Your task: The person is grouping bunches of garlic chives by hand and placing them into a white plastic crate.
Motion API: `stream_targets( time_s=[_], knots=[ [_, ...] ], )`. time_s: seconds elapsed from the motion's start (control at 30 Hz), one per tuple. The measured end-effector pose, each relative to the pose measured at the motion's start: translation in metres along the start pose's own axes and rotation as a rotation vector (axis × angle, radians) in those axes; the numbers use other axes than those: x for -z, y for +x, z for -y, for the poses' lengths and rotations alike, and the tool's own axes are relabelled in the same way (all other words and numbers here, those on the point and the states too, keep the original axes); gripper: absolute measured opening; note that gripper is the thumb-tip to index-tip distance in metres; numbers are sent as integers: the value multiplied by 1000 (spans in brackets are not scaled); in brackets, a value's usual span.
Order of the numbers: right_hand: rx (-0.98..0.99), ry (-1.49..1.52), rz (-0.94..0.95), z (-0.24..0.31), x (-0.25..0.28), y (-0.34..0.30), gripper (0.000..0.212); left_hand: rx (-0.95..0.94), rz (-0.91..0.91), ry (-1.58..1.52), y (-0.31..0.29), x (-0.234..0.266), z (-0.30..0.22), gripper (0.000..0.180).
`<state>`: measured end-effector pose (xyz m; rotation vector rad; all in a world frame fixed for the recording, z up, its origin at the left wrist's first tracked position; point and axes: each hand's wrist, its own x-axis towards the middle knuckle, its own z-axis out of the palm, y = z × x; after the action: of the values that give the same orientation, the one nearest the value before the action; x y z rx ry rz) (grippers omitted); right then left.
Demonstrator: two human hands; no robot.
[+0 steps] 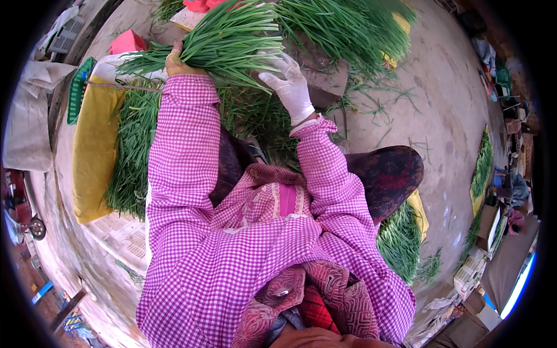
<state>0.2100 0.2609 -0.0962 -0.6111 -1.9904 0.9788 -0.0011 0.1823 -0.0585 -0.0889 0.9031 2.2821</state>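
My bare left hand (175, 62) is closed round a thick bunch of garlic chives (229, 49), gripping it toward the leafy end. The pale stem ends fan out to the right. Beside those ends is my right hand (290, 87), in a white glove, with thumb and fingers apart; whether the fingertips touch the stems I cannot tell. A large heap of chives (348, 29) lies beyond my right hand on a low block (328, 81). Loose green leaves (255, 113) cover the ground between my knees.
At my left, a yellow sack (93, 151) lies beside more chives (136, 151). A green plastic basket (78, 93) and a red object (127, 42) are farther out. Another chive pile (400, 240) lies by my right thigh. Scattered leaves dot the concrete floor (441, 81).
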Motion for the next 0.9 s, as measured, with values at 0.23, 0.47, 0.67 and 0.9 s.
stream_targets(
  time_s=[0.23, 0.47, 0.67, 0.9],
  knots=[
    [-466, 783, 1, 5, -13, -9, 27, 83, -50, 37, -16, -13, 0, 41],
    [-556, 849, 107, -17, 1, -18, 17, 71, -65, 41, -12, -13, 1, 42],
    [-572, 724, -79, -66, 43, -21, 19, 57, -13, -31, 10, 10, -5, 37],
    [-589, 965, 190, -35, 40, -18, 25, 46, 61, -40, 15, 13, -2, 40]
  ],
)
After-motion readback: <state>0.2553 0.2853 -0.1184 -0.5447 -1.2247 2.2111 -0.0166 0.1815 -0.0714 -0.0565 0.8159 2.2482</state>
